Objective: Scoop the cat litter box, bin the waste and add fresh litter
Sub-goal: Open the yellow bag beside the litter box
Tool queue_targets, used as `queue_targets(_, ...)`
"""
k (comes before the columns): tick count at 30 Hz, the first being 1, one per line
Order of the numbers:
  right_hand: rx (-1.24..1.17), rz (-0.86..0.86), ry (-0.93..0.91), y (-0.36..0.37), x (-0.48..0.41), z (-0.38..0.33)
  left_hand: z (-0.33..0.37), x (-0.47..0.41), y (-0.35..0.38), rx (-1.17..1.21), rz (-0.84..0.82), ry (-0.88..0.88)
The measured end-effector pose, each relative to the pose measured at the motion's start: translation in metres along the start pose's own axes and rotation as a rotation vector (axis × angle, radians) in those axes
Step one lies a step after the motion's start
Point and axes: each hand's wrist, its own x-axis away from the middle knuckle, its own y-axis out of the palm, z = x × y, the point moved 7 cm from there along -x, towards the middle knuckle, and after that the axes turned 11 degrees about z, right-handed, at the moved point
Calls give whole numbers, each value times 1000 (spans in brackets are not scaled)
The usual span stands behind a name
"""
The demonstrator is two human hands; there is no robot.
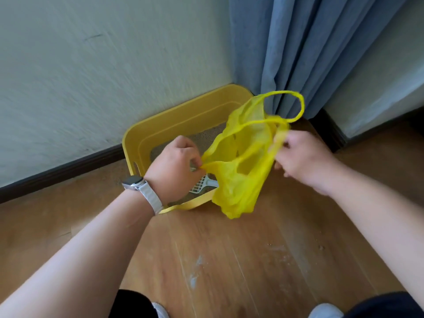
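We hold a thin yellow bag in the air between our two hands, over the near right corner of the box. Our left hand pinches one edge of the bag between thumb and curled fingers. Our right hand grips the opposite edge, its fingers folded round the plastic; that side is blurred, so we cannot tell exactly how they lie. The bag is stretched between the hands and sags below them, its bottom hanging in front of the box's near rim. One handle loop stands up above the right hand, in front of the curtain.

The yellow box sits on the floor in the corner, its long side against the wall and its far end by the curtain. Grey-tan litter covers its bottom. A white slotted scoop lies in the litter at the near end, partly hidden by our left hand and the bag.

A watch with a pale strap is on our left wrist. A few loose grains and a pale smear mark the floor nearer us.
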Motion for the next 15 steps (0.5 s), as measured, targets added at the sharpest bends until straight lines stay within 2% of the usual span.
queue_targets(2, -22, 60, 75, -14, -9, 8, -8, 3, 2, -64, -47, -5)
queue_targets(4, -74, 51, 113, -19, -13, 12, 6, 7, 1, -11, -44, 94)
queue_targets(8, -14, -17, -2, -11, -9, 4, 58, 13, -2, 108, 23, 337)
queue_targets(12, -20, -78, -3, 1, -2, -3, 86, 24, 8, 134, -109, 519)
queue_targets(15, -136, -81, 80, -1, -4, 2, 91, 28, 15, 142, -176, 539)
